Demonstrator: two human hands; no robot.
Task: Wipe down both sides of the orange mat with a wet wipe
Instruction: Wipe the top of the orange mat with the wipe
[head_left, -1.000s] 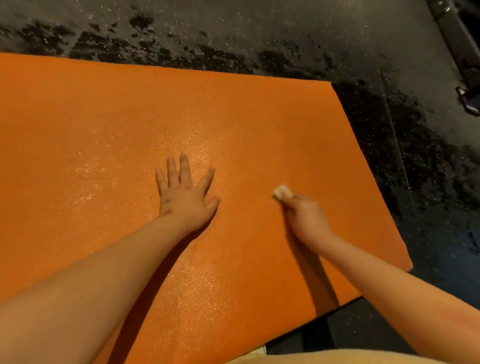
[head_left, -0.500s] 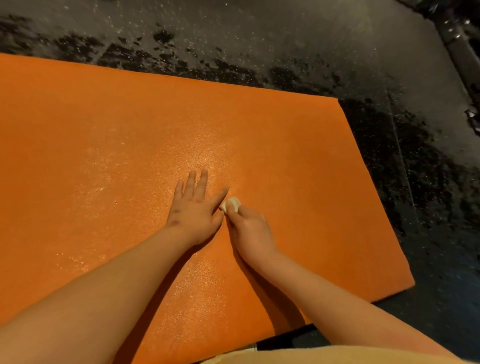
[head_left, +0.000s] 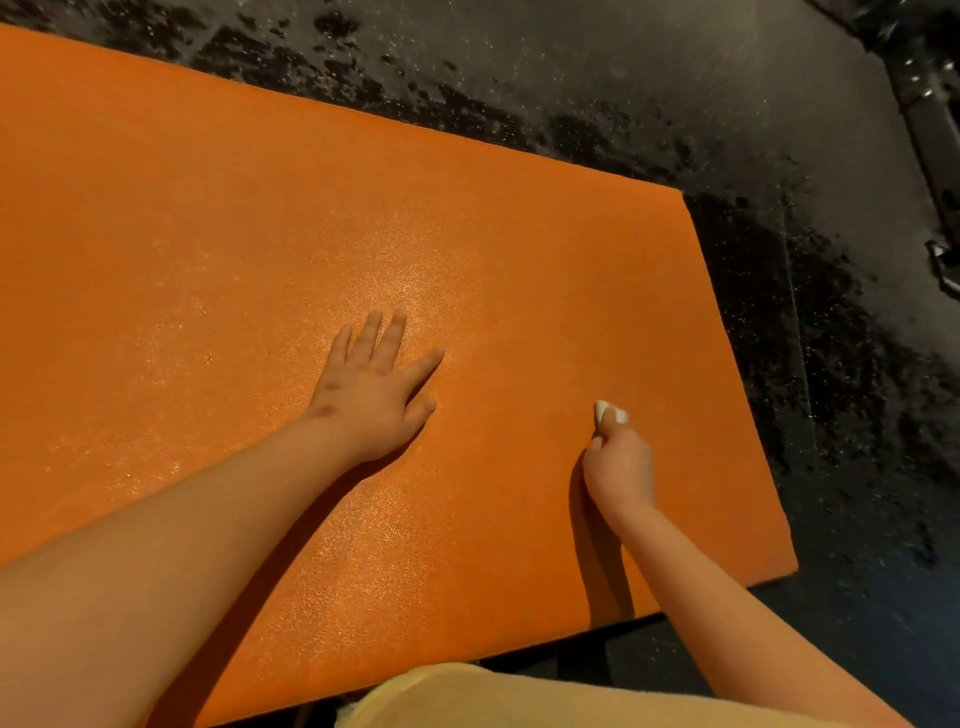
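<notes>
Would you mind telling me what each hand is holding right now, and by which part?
The right hand pinches a bunched white wet wipe by its near end. The left hand holds nothing, resting flat on the orange mat.

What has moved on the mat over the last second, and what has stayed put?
The right hand, gripping the wipe, swept left across the mat until it almost touched the left hand. It then swept back to the right and is now apart from it again. Nothing was picked up or let go. The left hand stayed flat on the mat with its fingers spread.
</notes>
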